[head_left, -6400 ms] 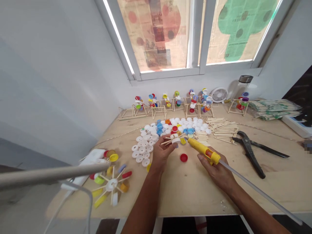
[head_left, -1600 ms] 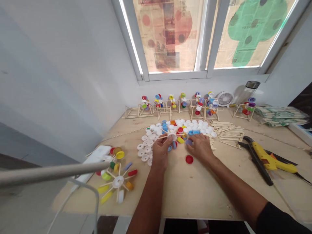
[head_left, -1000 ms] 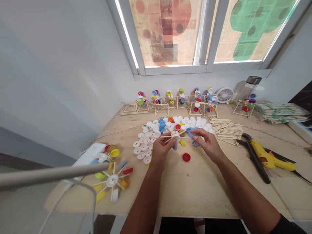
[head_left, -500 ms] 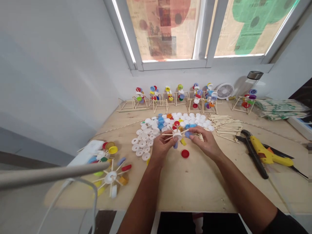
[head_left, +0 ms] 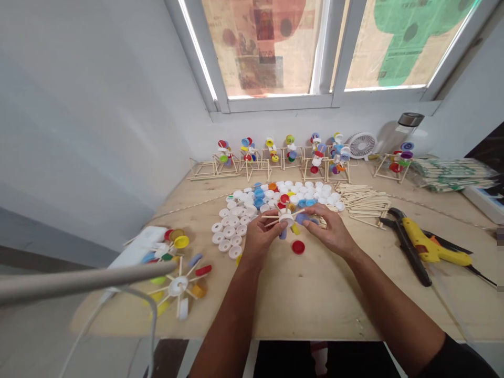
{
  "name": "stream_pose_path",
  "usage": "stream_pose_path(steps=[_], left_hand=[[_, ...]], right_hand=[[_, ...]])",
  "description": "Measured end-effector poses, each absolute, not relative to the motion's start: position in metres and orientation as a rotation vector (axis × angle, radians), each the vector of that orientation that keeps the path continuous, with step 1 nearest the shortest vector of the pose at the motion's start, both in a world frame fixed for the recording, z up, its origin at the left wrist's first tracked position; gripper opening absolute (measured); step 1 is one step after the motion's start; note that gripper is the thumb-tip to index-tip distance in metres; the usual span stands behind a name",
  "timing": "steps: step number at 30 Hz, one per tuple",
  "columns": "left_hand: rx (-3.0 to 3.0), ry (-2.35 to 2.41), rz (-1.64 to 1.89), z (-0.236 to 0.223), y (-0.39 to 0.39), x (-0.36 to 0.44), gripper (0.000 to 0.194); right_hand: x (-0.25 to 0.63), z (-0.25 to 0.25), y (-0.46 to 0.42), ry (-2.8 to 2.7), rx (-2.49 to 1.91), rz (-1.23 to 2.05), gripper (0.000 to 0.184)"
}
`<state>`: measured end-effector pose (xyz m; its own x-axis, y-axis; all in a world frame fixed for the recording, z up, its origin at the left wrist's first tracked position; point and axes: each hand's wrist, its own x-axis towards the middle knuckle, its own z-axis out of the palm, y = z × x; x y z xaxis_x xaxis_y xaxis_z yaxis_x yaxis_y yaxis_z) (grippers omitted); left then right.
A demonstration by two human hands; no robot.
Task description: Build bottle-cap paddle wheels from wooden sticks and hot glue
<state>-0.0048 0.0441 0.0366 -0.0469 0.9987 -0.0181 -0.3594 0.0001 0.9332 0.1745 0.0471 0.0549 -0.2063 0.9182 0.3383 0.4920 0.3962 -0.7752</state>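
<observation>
My left hand (head_left: 260,240) is closed on a small wheel, a white bottle cap (head_left: 286,220) with several wooden sticks pointing outward from it. A yellow cap and a bluish cap sit on its lower sticks. My right hand (head_left: 334,232) pinches a periwinkle-blue bottle cap (head_left: 301,218) at the end of one stick on the wheel's right side. Whether that cap is joined to the stick I cannot tell. A red cap (head_left: 298,247) lies on the table just below the hands. Behind them spread loose white caps (head_left: 237,211), with blue, red and orange ones among them.
Finished cap wheels (head_left: 178,286) lie at the left, near a blurred grey rod (head_left: 86,281). Stick frames with wheels (head_left: 315,157) line the wall. Loose sticks (head_left: 364,202), a yellow glue gun (head_left: 429,244), bagged sticks (head_left: 452,176), a fan (head_left: 362,145) and a bottle (head_left: 407,131) are right.
My right fingers have shifted slightly around the blue cap at the stick's end. Otherwise the hands and the wheel stay nearly where they were, and the view has moved a little.
</observation>
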Motion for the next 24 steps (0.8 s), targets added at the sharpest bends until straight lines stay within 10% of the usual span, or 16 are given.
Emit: stream_pose_path(steps=[24], left_hand=[[0.886,1.023,1.374,0.0382,0.0435,-0.0057,0.044]], right_hand=[[0.176,0.0531,0.0488,-1.862,-1.188,0.661,0.021]])
